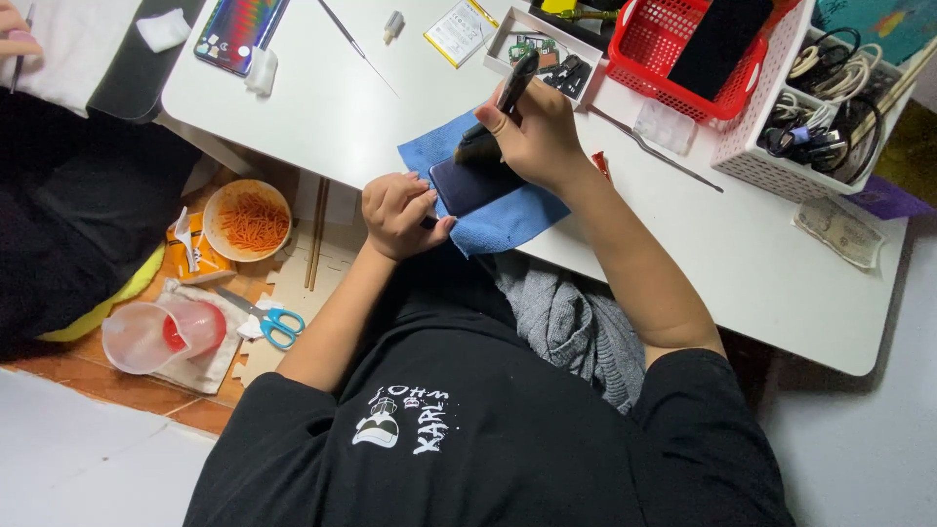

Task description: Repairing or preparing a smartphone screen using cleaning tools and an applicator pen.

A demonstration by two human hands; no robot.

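Observation:
A dark phone point(470, 185) lies on a blue cloth point(508, 222) at the near edge of the white table point(322, 107). My right hand point(539, 135) grips a black pen-shaped tool point(500, 105), its tip pressed down on the phone's upper part. My left hand point(395, 215) is curled at the phone's left end, fingers pinching its edge and the cloth. Part of the phone is hidden under my right hand.
Behind the phone stand a small white tray of parts point(543, 49), a red basket point(683, 54) and a white basket of cables point(815, 122). Tweezers point(654, 148), a colourful-screen phone point(237, 31) and a banknote point(839, 232) lie about. On the floor: a bowl point(248, 219), scissors point(265, 319), a jug point(156, 335). Another person's hand point(18, 39) is top left.

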